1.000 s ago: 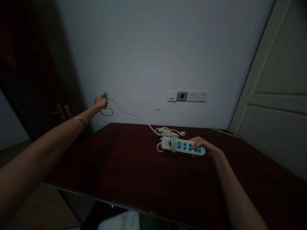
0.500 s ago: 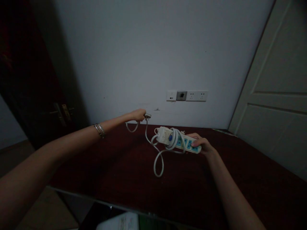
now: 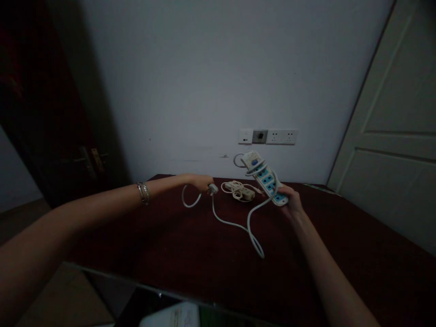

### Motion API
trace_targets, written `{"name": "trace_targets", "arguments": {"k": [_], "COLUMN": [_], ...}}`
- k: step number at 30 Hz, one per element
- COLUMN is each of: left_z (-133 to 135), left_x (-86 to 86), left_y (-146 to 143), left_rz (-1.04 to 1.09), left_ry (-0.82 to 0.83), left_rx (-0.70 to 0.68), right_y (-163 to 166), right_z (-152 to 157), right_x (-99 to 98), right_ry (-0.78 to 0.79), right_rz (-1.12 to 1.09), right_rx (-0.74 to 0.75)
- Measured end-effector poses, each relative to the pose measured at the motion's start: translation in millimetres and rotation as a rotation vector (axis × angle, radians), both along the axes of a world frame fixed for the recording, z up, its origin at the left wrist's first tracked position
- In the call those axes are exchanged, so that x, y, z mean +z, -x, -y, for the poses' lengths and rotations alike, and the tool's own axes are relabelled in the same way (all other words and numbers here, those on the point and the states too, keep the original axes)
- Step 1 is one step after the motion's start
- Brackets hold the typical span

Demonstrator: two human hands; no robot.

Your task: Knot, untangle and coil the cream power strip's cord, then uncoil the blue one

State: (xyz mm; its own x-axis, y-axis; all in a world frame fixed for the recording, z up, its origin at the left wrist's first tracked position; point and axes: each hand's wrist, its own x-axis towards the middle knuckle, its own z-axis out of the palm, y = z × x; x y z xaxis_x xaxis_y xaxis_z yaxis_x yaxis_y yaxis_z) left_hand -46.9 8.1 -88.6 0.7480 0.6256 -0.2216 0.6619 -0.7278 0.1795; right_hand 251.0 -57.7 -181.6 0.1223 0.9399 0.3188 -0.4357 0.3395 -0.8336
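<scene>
My right hand [image 3: 290, 200] grips the near end of a white power strip [image 3: 264, 175] with blue sockets, tilted up so its far end points at the wall. Its white cord [image 3: 250, 225] is looped around the strip and trails down onto the dark red table [image 3: 190, 254]. My left hand [image 3: 199, 181], a bracelet on its wrist, is closed on the cord near the plug [image 3: 213, 188], just above the table.
A second, cream-coloured bundled cord with a small strip [image 3: 238, 190] lies on the table near the wall. Wall sockets [image 3: 268, 136] sit above the table. A pale door [image 3: 391, 150] is at right, a dark door [image 3: 41, 136] at left.
My left hand swung from far left toward the middle and lowered with the plug end. My right hand lifted the strip off the table and tilted it upright; the cord loop dropped onto the table.
</scene>
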Motion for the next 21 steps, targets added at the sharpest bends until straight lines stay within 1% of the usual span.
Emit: {"name": "trace_targets", "arguments": {"k": [3,5,7,8,9,11,13,16,21], "left_z": [-1.6,-3.6,-4.0,-3.1,-1.2,6.1,17.4,37.8,64.5], "left_x": [-3.1,-5.2,-6.7,-7.3,-7.9,-10.1,-15.3,-32.4,-75.9], "left_y": [2.1,0.9,-2.5,-5.1,-8.4,-16.9,-27.2,-42.9,-60.8], "left_rz": [0.020,0.051,0.134,0.198,0.270,0.405,0.493,0.590,0.746], "left_ry": [0.020,0.010,0.023,0.056,0.115,0.284,0.438,0.535,0.604], "left_rx": [-0.027,-0.036,-0.039,-0.033,-0.019,0.026,0.073,0.115,0.227], "right_y": [3.5,8.4,15.8,20.4,25.4,36.5,47.8,62.8,77.8], "right_z": [-8.0,-11.7,-13.5,-13.7,-13.5,-12.1,-10.1,-7.7,-3.2], "right_x": [-5.7,-9.2,-11.9,-12.8,-13.5,-14.2,-14.7,-16.8,-20.7], "right_ry": [0.020,0.023,0.022,0.025,0.034,0.064,0.089,0.078,0.033], "right_rz": [-0.012,-0.039,-0.068,-0.075,-0.075,-0.051,-0.010,0.049,0.140], "right_rx": [-0.081,-0.088,-0.082,-0.087,-0.100,-0.133,-0.151,-0.168,-0.175]}}
